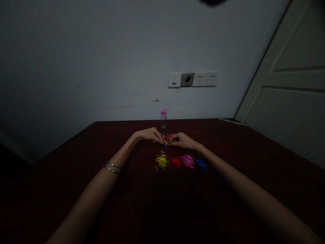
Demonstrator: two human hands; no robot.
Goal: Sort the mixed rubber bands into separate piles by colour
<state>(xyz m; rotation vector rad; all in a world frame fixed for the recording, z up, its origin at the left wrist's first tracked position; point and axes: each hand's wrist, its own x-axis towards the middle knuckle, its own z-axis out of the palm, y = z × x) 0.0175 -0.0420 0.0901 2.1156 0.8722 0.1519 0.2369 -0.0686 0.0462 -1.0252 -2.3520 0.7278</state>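
A mixed pile of small coloured rubber bands (167,137) lies on the dark red-brown table (122,203). At the pile's left edge is my left hand (151,134), its fingers curled down and closed. My right hand (183,140) reaches the right edge, thumb and fingertips pinched together. What either hand grips is too small and dim to tell. Closer to me, single-colour heaps form a row: yellow bands (161,160), red bands (176,161), pink bands (187,161) and blue bands (202,164). The blue heap sits beside my right forearm.
Behind the pile stands a clear bottle (164,122) with a pink lid. A pale wall with a socket panel (205,79) borders the table's far edge. To the right is a panelled door (286,88). The light is dim.
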